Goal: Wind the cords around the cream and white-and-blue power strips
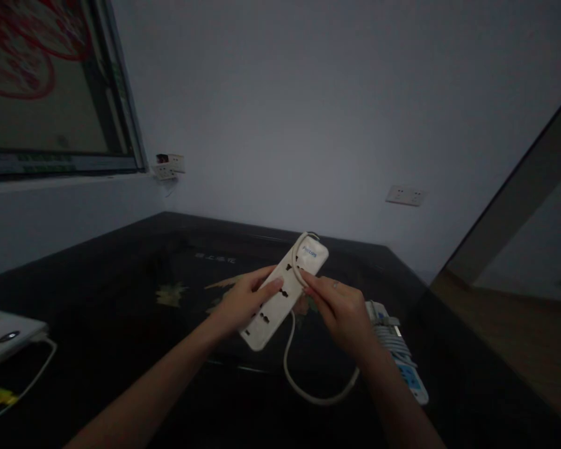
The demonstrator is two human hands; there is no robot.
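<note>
A white power strip (272, 310) with a row of sockets is held at a slant above the dark table. My left hand (247, 298) grips it from the left side, thumb on its face. Close to its upper right side, my right hand (339, 305) pinches the strip's white cord (295, 257). From the strip's top end the cord bends down across the face to those fingers. Below them it hangs in a loose loop and passes behind my right forearm. A ring shows on my right hand.
Right of my right forearm lies a second power strip (414, 381) with its cord wound round it. A white box-like device (10, 337) with a cable and a yellow item (2, 397) sit at the left. Wall sockets (406, 195) are behind the dark table (135, 249).
</note>
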